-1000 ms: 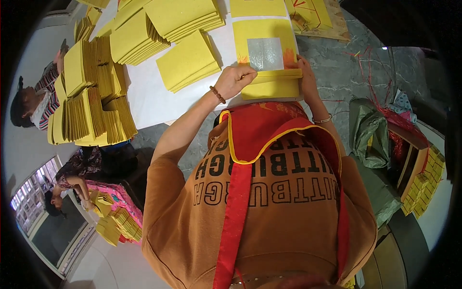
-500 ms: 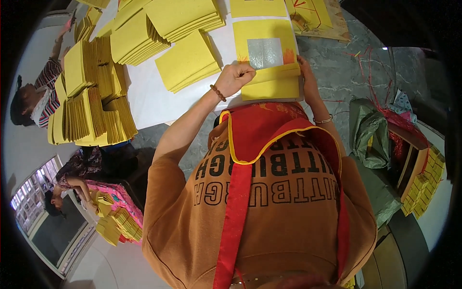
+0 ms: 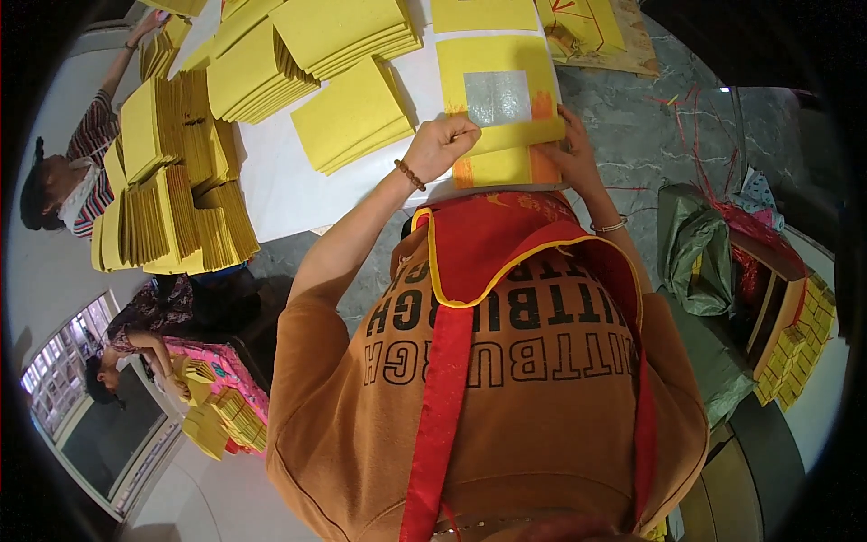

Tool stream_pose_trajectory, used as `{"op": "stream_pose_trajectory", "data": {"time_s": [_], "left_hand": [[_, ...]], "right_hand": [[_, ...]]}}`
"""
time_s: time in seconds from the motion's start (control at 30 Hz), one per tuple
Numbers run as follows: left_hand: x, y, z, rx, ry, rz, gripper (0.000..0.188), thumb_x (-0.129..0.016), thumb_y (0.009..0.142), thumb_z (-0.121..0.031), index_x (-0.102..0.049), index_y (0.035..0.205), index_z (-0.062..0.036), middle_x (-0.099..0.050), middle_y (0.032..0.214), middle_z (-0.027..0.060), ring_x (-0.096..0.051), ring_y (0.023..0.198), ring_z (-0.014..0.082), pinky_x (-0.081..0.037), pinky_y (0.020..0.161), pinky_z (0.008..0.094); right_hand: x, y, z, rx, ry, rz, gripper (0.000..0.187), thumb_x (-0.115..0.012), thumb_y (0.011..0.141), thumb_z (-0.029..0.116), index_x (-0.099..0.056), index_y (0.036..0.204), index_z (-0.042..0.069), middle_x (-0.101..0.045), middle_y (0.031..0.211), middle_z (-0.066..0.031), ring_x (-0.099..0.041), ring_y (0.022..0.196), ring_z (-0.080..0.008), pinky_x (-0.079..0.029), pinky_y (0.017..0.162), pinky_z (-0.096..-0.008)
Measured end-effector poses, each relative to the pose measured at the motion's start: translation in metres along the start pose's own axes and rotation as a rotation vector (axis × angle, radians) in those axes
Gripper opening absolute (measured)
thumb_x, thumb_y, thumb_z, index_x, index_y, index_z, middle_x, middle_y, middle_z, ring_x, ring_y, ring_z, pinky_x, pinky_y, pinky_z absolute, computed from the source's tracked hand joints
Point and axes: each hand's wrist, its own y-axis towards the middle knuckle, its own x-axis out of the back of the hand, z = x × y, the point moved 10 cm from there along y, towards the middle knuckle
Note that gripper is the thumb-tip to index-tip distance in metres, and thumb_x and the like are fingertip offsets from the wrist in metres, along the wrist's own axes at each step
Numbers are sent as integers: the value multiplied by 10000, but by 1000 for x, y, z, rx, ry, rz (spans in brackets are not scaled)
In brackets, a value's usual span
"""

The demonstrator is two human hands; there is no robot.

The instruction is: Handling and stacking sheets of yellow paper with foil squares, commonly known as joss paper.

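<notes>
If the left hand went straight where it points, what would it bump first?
The left hand would probably meet the folded yellow paper first; they seem to touch, though depth is unclear.

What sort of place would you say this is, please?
Possibly a small paper-craft workshop: stacks of folded yellow paper sit on a white table, and another person handles more of it.

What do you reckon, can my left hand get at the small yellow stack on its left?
Probably yes: the small yellow stack lies just left of your left hand, with nothing visible between them. That hand is at the folded sheet, though, so it would likely have to leave that first.
</notes>
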Motion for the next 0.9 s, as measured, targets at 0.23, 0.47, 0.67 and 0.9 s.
{"op": "stream_pose_trajectory", "data": {"time_s": [0.23,0.47,0.67,0.9], "left_hand": [[9,-30,-52,-398,138,-15,508,-663,746,-119,-489,1224,-99,-443,1277,162,-383,1213,320,-333,1010,386],[9,-23,-42,-536,512,-150,410,-596,760,-65,-551,1168,-76,-508,1220,167,-441,1165,342,-362,984,413],[4,-60,-61,-638,597,-157,341,-539,732,27,-588,1056,-70,-580,1064,142,-523,1032,314,-425,869,402],[7,-53,-18,-183,423,-236,138,-511,888,-142,-555,922,-16,-603,737,155,-587,700,313,-460,637,388]], "right_hand": [[-1,1,-16,-19,156,-47,269,-644,752,80,-661,1020,93,-395,1319,-120,-340,1242,-287,-326,1017,-383],[9,2,9,63,60,-63,271,-650,731,47,-676,992,116,-388,1338,-108,-346,1245,-289,-325,1007,-391],[11,-19,60,358,-161,81,200,-644,761,89,-666,959,77,-535,1191,-118,-489,1126,-266,-406,907,-356],[-1,-24,28,-155,32,84,225,-653,792,178,-629,926,-2,-655,921,-141,-635,840,-257,-477,729,-316]]}}
